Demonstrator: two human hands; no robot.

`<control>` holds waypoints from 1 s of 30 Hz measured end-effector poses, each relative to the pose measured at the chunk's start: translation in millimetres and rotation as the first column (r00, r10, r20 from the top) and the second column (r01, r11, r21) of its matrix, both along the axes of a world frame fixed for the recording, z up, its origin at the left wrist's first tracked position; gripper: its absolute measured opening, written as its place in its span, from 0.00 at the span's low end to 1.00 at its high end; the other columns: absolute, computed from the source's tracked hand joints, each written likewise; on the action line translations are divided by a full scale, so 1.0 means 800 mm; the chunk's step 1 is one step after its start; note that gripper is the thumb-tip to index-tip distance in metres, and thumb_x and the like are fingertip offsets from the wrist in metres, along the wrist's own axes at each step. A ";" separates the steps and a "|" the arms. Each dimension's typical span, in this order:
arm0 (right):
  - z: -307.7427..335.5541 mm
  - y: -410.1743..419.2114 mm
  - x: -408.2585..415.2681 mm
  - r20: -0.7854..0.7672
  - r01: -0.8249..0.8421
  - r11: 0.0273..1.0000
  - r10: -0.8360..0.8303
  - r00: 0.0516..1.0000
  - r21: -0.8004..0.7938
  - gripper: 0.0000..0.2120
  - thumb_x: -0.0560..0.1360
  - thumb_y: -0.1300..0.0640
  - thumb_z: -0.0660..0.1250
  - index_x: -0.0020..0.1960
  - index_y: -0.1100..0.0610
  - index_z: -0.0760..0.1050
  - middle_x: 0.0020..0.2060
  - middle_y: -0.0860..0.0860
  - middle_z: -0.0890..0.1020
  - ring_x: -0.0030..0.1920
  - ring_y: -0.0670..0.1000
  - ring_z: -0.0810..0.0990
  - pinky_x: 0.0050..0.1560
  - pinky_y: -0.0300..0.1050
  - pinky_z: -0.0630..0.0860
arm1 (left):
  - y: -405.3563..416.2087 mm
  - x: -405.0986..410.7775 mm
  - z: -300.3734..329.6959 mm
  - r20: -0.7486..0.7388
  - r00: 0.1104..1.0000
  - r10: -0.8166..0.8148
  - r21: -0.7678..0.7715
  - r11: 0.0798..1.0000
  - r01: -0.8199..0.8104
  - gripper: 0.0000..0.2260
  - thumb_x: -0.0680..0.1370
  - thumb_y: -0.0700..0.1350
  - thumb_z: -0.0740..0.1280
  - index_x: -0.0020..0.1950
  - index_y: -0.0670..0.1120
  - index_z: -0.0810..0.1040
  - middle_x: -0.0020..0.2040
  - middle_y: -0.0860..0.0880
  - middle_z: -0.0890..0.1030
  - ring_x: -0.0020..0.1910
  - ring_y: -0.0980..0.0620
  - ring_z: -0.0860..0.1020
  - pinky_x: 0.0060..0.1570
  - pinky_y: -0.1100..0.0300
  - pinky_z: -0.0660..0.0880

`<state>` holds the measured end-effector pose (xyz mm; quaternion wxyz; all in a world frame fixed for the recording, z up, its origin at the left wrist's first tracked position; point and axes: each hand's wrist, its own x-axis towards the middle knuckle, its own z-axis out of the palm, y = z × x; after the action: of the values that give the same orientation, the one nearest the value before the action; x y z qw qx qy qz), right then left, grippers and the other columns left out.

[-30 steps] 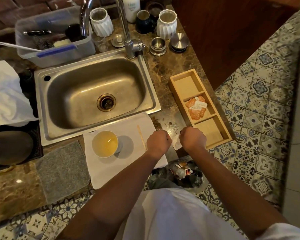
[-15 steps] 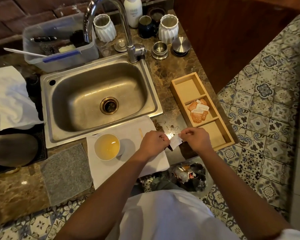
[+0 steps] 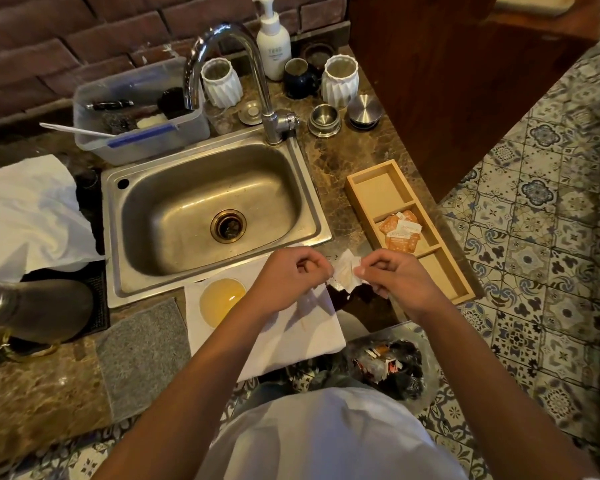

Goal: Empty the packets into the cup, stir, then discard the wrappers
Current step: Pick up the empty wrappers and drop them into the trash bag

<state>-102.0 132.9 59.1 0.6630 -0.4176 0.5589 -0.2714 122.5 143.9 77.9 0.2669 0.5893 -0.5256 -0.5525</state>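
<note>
A small white packet (image 3: pixel 346 271) hangs between my two hands above the counter's front edge. My left hand (image 3: pixel 288 275) pinches its left side and my right hand (image 3: pixel 394 275) pinches its right side. To the left, a cup (image 3: pixel 221 301) of pale yellow liquid stands on a white cloth (image 3: pixel 312 334). Several orange and white packets (image 3: pixel 399 232) lie in the middle compartment of a wooden tray (image 3: pixel 378 192) to the right. The stir stick is hidden under my left arm.
A steel sink (image 3: pixel 205 216) with a tall tap (image 3: pixel 243 81) lies behind the cup. Below the counter edge stands a bin (image 3: pixel 388 367) holding dark wrappers. A grey mat (image 3: pixel 142 355) lies left of the cloth. White jars, a soap bottle and metal lids stand at the back.
Both hands lifted the packet off the counter and moved slightly apart, with the packet now held up between them. The view tilted upward toward the wall.
</note>
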 end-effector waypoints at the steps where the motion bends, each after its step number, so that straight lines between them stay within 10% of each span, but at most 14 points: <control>1: 0.005 0.000 0.003 0.012 0.020 1.000 -0.019 1.000 -0.019 0.04 0.75 0.63 0.75 0.43 0.57 0.82 0.30 0.48 0.80 0.32 0.48 0.75 0.34 0.44 0.70 | 0.002 0.000 0.005 -0.030 0.999 0.033 -0.004 0.999 -0.033 0.02 0.76 0.41 0.73 0.46 0.46 0.86 0.30 0.58 0.78 0.30 0.59 0.74 0.34 0.62 0.72; 30: 0.025 0.079 -0.016 0.035 0.222 0.974 -0.220 0.975 -0.047 0.03 0.76 0.59 0.73 0.45 0.58 0.85 0.28 0.50 0.77 0.26 0.44 0.70 0.26 0.36 0.66 | 0.060 -0.030 0.002 -0.013 0.989 0.150 -0.010 0.989 -0.150 0.08 0.79 0.44 0.70 0.44 0.42 0.84 0.29 0.54 0.79 0.28 0.59 0.73 0.35 0.63 0.71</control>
<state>-114.5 196.4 78.9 0.6260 -0.3655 0.5850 -0.3638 98.2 192.2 79.6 0.3142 0.6224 -0.4811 -0.5315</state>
